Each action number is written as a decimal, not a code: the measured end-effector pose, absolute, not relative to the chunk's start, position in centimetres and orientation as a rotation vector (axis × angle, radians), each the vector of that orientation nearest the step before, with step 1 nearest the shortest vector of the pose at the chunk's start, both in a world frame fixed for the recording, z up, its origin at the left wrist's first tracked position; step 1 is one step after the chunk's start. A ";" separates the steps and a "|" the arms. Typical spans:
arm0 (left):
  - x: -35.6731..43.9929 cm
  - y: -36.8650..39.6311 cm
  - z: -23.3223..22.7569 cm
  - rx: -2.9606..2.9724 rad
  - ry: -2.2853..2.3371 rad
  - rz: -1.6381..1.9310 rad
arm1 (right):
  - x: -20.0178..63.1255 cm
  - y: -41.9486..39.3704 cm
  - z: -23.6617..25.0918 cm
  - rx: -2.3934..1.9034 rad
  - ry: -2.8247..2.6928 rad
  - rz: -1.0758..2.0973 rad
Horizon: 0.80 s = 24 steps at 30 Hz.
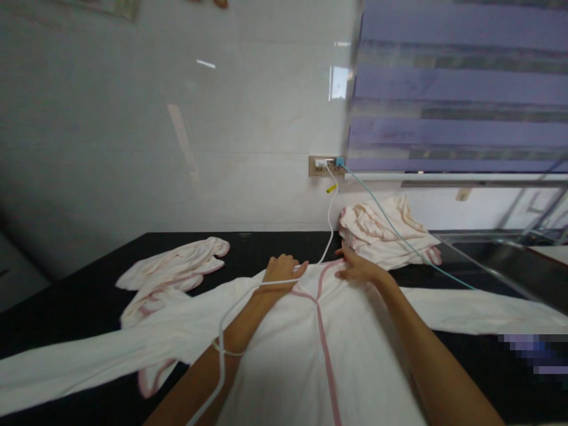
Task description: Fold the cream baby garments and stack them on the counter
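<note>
A white long-sleeved top with pink trim (284,355) lies spread, front up, on the black counter (248,251), its sleeves stretched out to both sides. At the shoulder left of the neckline, my left hand (281,271) has its fingers curled over the far edge, thumb held apart; the fingertips are hidden. My right hand (361,269) has the other side of the collar between thumb and fingers. A white cord (222,331) runs across my left wrist and forearm.
Crumpled white cloth with pink edging (177,266) lies at the left. A folded pile of similar cloth (386,231) sits at the back right, crossed by a green cord (399,234). Both cords lead to a wall socket (327,167). A sink (501,257) is far right.
</note>
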<state>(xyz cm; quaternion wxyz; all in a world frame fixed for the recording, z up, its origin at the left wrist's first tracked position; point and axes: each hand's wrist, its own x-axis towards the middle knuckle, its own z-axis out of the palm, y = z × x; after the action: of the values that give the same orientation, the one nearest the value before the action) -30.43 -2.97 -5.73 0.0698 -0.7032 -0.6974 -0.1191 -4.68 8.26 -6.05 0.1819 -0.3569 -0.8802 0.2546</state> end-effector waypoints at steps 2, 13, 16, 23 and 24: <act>-30.5 -2.9 -5.9 -2.131 -2.105 -0.336 | -4.5 8.4 -6.0 -0.996 -2.449 0.724; -31.6 -3.1 -6.3 -2.244 -2.168 -0.526 | -4.1 8.7 -5.2 -0.883 -2.265 0.828; -32.1 -2.8 -6.3 -2.202 -2.059 -0.705 | -4.1 9.1 -5.8 -0.892 -2.208 0.816; -34.9 -4.2 -3.2 -1.997 -2.438 -0.575 | -4.5 9.9 -8.1 -1.042 -2.228 0.716; -35.5 -4.5 -3.1 -2.000 -2.462 -0.511 | -4.6 9.9 -8.2 -1.072 -2.236 0.679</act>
<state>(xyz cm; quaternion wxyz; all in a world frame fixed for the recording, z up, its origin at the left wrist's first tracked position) -35.49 -4.51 -3.05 -0.0355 -0.6221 -0.7658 -0.1591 -4.64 9.95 -8.19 0.2814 -0.4001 -0.8346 0.2533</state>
